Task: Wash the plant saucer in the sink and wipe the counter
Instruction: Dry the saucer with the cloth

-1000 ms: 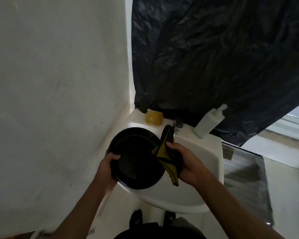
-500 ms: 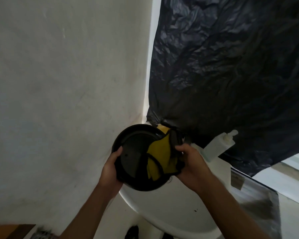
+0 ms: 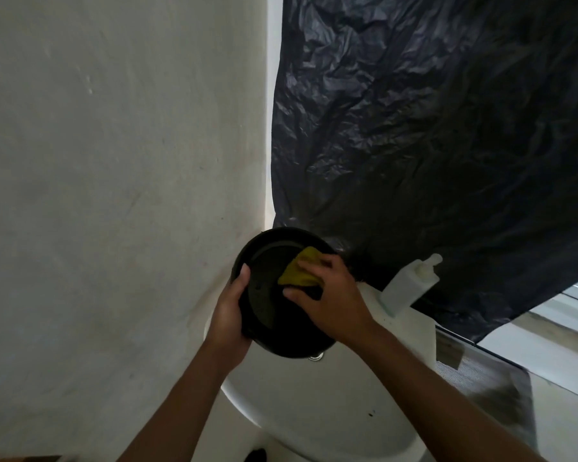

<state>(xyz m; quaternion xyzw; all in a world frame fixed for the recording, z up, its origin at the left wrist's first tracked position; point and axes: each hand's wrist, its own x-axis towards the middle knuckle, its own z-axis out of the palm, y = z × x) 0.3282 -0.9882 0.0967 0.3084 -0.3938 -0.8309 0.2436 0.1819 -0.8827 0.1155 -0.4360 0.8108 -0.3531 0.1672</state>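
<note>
The head view shows the left hand (image 3: 229, 315) grasping the round black plastic saucer (image 3: 274, 295) by its rim above the white sink (image 3: 331, 411), while the right hand (image 3: 331, 295) has its fingers (image 3: 309, 261) clenched on a yellow cloth (image 3: 297, 273) inside it.

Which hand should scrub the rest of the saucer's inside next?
Right. The right hand holds the yellow cloth against the inside of the black saucer, over the sink. The left hand grips the rim, steadying it, and should probably keep that job.
</note>
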